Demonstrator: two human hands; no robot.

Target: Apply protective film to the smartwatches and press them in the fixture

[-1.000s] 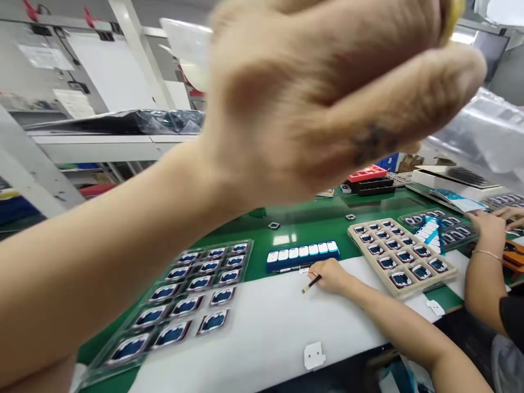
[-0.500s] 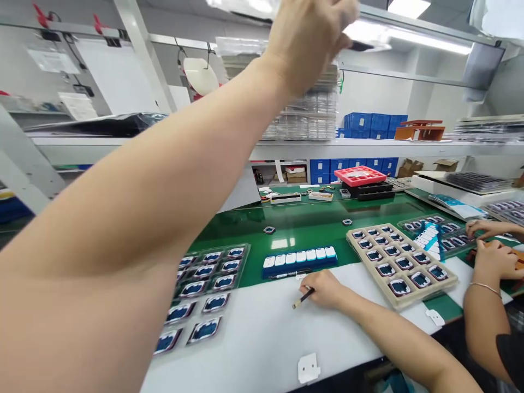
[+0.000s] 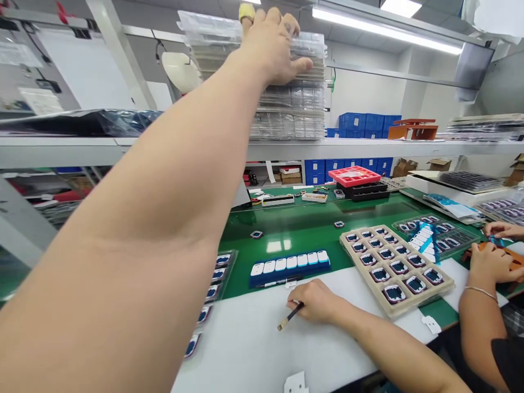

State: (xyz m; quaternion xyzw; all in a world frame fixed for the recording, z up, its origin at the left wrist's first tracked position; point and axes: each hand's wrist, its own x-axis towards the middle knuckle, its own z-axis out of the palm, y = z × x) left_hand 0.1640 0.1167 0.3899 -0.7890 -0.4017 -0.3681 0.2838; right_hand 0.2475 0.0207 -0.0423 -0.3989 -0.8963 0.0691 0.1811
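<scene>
My left hand [image 3: 272,49] is raised against the tall stack of clear plastic trays [image 3: 292,112] on the shelf, fingers spread near the top and thumb pointing right. A yellow cover [image 3: 246,11] sits on one fingertip. My right hand [image 3: 313,301] rests on the white sheet [image 3: 254,338], its fingers closed on a dark brush [image 3: 290,316] whose pale tip points down and left. Just behind it lies a blue block [image 3: 290,267] bearing a row of white pieces. At the left, a clear tray [image 3: 230,267] of framed parts is partly hidden by my left arm.
A beige tray [image 3: 397,270] of framed parts is right of my right hand. A co-worker's hands [image 3: 489,262] are at the far right. The shelf edge [image 3: 360,147] crosses above the green table [image 3: 303,218]; a red tray [image 3: 354,175] tops black ones.
My left hand has come down from above the stack to its front, and its fingers have spread. My right hand still holds the brush. The view has shifted slightly.
</scene>
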